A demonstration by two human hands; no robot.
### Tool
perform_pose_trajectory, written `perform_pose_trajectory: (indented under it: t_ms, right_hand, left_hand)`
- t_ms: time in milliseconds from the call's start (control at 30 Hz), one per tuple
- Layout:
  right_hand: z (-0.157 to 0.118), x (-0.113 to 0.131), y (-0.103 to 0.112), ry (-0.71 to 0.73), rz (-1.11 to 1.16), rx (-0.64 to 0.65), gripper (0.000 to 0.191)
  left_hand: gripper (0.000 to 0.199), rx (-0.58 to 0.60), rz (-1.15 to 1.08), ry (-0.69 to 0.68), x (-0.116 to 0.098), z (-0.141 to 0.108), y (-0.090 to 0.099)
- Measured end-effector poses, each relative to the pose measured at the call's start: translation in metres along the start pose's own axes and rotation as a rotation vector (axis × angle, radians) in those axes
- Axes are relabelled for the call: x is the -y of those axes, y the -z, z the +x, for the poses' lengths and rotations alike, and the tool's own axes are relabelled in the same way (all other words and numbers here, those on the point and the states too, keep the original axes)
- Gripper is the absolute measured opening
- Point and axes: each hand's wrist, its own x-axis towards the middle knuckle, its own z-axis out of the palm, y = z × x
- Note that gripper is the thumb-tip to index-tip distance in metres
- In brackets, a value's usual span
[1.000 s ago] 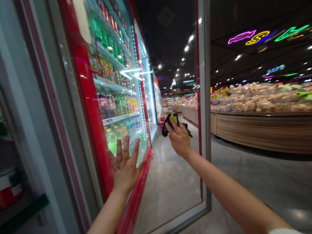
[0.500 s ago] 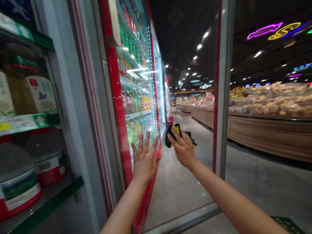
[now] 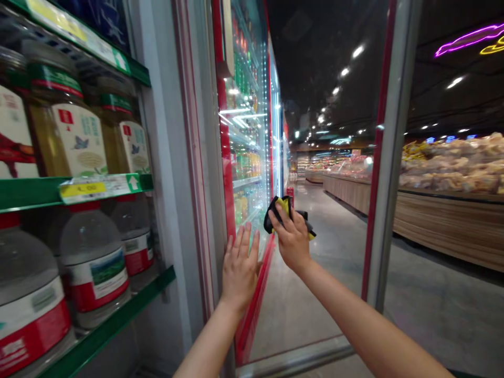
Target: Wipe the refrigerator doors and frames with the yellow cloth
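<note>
A glass cooler door (image 3: 388, 157) with a metal frame and red edging stands swung out in front of me. My right hand (image 3: 294, 240) presses a black and yellow cloth (image 3: 284, 203) toward the glass, its fingers spread over the bunched fabric. Lower and to the left, my left hand (image 3: 240, 270) is held up flat, with fingers straight and nothing in it. It is near the hinge side of the pane; whether the palm touches the glass I cannot tell.
Left of me, green-edged shelves (image 3: 114, 310) hold drink bottles (image 3: 81, 134) and large clear water bottles (image 3: 94, 262). Beyond the glass runs a row of lit red coolers (image 3: 248, 152). A wood-sided produce stand (image 3: 444, 223) curves along the right.
The view has turned left, showing more shelf bottles. My left hand's fingers have come closer together, and it now sits nearer the hinge side. The cloth stays under my right hand.
</note>
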Motion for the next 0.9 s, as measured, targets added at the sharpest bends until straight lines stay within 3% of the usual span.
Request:
perform_pose_trajectory:
  t_ms: [100,233,300,433,567,633,733,833,900]
  right_hand:
    - [0.004,0.018,-0.003,0.101,0.054,0.030,0.052]
    - [0.044,0.027,-0.004,0.265,0.121,0.073,0.046]
    - [0.057,0.029,-0.002,0.222,0.120,0.064,0.049]
    - [0.053,0.041,-0.003,0.072,0.084,0.005,0.052]
    - [0.080,0.055,-0.009,0.209,0.081,0.000,0.045]
    - [0.109,0.048,-0.004,0.236,0.095,0.019,0.047]
    - [0.133,0.024,0.016,0.127,0.078,-0.011,0.056]
    - [0.112,0.002,0.037,-0.036,-0.006,-0.101,0.060]
    - [0.089,-0.002,0.044,-0.038,-0.059,-0.114,0.060]
  left_hand:
    - [0.076,-0.024,0.015,-0.017,0.008,-0.016,-0.002]
    - [0.084,-0.045,0.036,0.009,0.012,-0.025,-0.003]
    - [0.085,-0.050,0.053,0.011,0.012,-0.026,-0.004]
    - [0.075,-0.073,0.084,-0.008,0.013,-0.028,-0.009]
    - [0.065,-0.083,0.065,-0.005,0.015,-0.030,-0.009]
    - [0.069,-0.053,0.042,0.003,0.015,-0.030,-0.004]
    - [0.083,-0.053,0.001,0.015,0.013,-0.023,0.009]
    - [0.106,-0.074,-0.051,0.036,0.003,-0.003,0.020]
    - [0.121,-0.060,-0.079,0.015,-0.006,0.014,0.025]
